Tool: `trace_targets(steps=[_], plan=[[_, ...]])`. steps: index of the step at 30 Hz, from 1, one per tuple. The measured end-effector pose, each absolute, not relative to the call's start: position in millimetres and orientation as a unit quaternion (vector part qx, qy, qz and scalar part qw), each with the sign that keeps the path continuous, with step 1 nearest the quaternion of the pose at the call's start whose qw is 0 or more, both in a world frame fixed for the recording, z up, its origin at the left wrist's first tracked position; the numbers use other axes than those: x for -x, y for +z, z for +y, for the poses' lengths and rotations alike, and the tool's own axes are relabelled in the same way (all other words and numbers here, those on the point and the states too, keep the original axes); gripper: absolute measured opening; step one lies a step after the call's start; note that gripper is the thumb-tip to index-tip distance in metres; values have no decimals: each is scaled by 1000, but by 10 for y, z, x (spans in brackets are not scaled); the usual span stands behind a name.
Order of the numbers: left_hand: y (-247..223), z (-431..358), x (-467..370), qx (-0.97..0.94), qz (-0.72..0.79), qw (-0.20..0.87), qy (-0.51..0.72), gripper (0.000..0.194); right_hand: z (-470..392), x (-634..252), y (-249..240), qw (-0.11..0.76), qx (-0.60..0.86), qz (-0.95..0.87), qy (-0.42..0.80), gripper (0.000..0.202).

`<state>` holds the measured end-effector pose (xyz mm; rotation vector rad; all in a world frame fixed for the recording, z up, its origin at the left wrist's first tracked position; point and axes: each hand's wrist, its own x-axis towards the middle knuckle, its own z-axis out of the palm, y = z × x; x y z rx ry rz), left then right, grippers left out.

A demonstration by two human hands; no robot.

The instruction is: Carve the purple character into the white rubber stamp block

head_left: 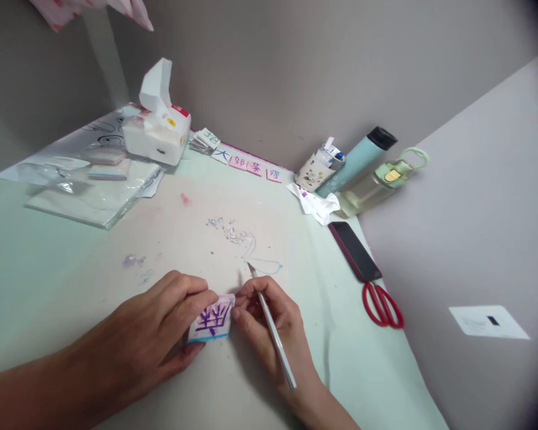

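Note:
Between the fingers and thumb of my left hand [165,322] is a small square carving block [213,319]. Its pale face bears a purple character, and a blue layer shows along the near edge. My right hand [273,328] holds a slim silver craft knife [275,340], its dark pointed tip aimed away from the block. Thumb and fingertips of that same hand are at the block's right edge; whether they press on it is hard to tell. Small dark shavings [233,233] lie beyond the hands, beside a loop of thin blue line on the table.
Along the back stand a tissue pack [156,134], a row of small character tiles [246,165], a pen cup [316,170] and two bottles, one a green bottle [372,185]. Plastic-wrapped sheets [89,197] lie left. A crumpled tissue [316,206], phone [354,251] and red-handled scissors [383,306] line the right edge.

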<state>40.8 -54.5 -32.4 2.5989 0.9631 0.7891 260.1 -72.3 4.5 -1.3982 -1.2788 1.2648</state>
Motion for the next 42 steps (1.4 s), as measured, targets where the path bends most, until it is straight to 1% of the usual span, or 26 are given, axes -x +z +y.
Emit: trace_targets(steps=[4,11,15,19,23,25,27,32,36,38,39,42], plan=[[-311,-540,-405,-895,333,121,270,33,-728,-2594,26,419,570,-513,486,10],[-342,-549,-408,-886,341,153,273,36,-771,-2554,7,418,578,-543,443,7],[-367,-545,-408,-862,368,221,271,43,-732,-2540,39,419,582,-528,455,9],[-358,-513,-388,-824,408,280,276,44,-715,-2555,77,444,562,-509,477,12],[-337,-508,-380,-802,433,309,272,47,-778,-2569,93,471,548,-576,381,11],[-336,-519,-382,-797,436,320,267,47,-809,-2567,89,473,536,-602,355,12],[-345,-525,-380,-797,435,323,267,48,-821,-2561,82,467,522,-599,387,12],[-377,-470,-342,-826,397,309,254,53,-809,-2544,88,456,499,-515,526,15],[-375,-416,-317,-817,419,284,276,47,-798,-2600,114,432,489,-476,590,16],[-371,-410,-310,-810,430,288,277,44,-776,-2676,122,416,517,-500,556,10],[-372,-412,-308,-810,430,291,272,44,-761,-2721,125,410,536,-528,516,13],[-380,-417,-298,-819,427,293,247,42,-711,-2838,122,396,569,-591,412,35]])
